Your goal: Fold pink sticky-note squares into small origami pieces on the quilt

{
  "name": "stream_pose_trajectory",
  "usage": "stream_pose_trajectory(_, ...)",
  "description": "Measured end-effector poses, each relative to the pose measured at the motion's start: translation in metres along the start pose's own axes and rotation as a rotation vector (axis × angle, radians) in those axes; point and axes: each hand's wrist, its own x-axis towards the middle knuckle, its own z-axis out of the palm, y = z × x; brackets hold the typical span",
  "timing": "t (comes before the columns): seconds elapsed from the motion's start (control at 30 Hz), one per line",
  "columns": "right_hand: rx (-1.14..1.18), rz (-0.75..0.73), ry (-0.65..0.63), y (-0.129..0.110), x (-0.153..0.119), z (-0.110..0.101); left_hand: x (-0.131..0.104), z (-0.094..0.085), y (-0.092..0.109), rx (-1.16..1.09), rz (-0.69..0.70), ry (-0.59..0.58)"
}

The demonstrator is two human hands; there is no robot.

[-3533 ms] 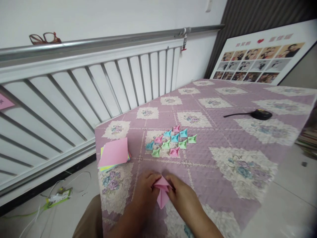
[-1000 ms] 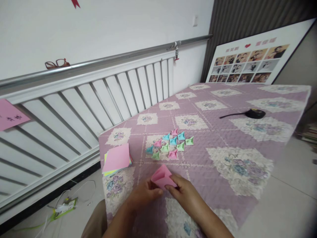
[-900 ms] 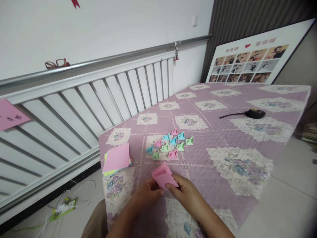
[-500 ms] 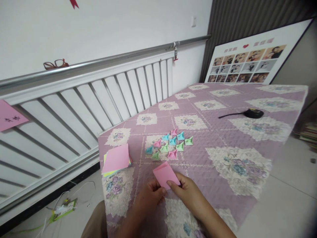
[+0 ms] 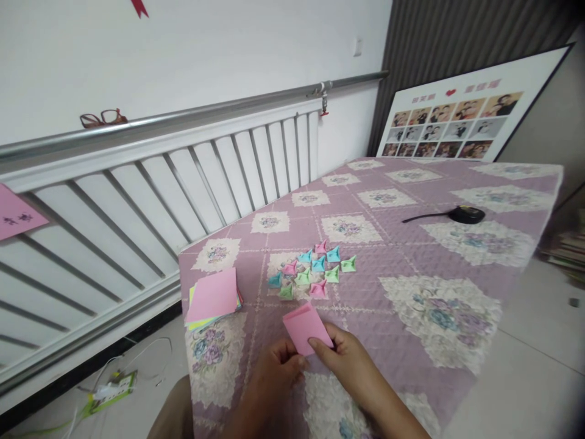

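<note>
A folded pink paper (image 5: 305, 328) is held above the near part of the table, its layers slightly parted at the top left. My right hand (image 5: 340, 350) grips its right side, thumb on top. At its lower left corner, my left hand (image 5: 280, 366) is closed with thumb and fingers pinching the edge. Beyond the hands lie several small folded paper pieces (image 5: 319, 263) in pink, blue and green. On the left, a stack of square coloured sheets (image 5: 214, 296) has pink on top.
A flowered cloth (image 5: 393, 244) covers the table. A black object with a thin handle (image 5: 467, 214) lies at the right. Behind stand a white radiator (image 5: 219, 177) and a photo board (image 5: 450, 110). Glasses (image 5: 103, 118) rest on the pipe. A power strip (image 5: 109, 393) lies on the floor.
The view has tilted slightly, so the table and the photo board sit a little lower. Both hands and the pink paper have barely moved; the hold is the same.
</note>
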Motion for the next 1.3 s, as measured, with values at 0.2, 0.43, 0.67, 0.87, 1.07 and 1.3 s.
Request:
stream_pose_trajectory(0.2, -0.010, -0.022, -0.003, 0.000, 0.000, 0.000, -0.001, 0.002, -0.004, 0.006, -0.034, 0.054)
stream_pose_trajectory(0.43, -0.003, -0.014, 0.003, -0.001, 0.000, 0.001, -0.002, 0.008, 0.001, -0.002, -0.037, 0.105)
stream_pose_trajectory(0.67, 0.006, -0.015, 0.004, 0.000, 0.000, 0.001, -0.001, 0.007, -0.004, 0.019, -0.027, 0.105)
stream_pose_trajectory(0.87, -0.001, -0.013, 0.010, 0.001, 0.001, 0.000, 0.000, 0.008, -0.006, 0.027, -0.025, 0.111)
stream_pose_trajectory(1.07, 0.067, -0.002, 0.017, 0.000, 0.002, -0.001, -0.001, 0.009, -0.010, 0.056, -0.015, 0.117)
stream_pose_trajectory(1.3, 0.086, -0.002, 0.034, 0.006, 0.003, 0.000, -0.001, 0.006, -0.003, 0.010, 0.001, 0.065)
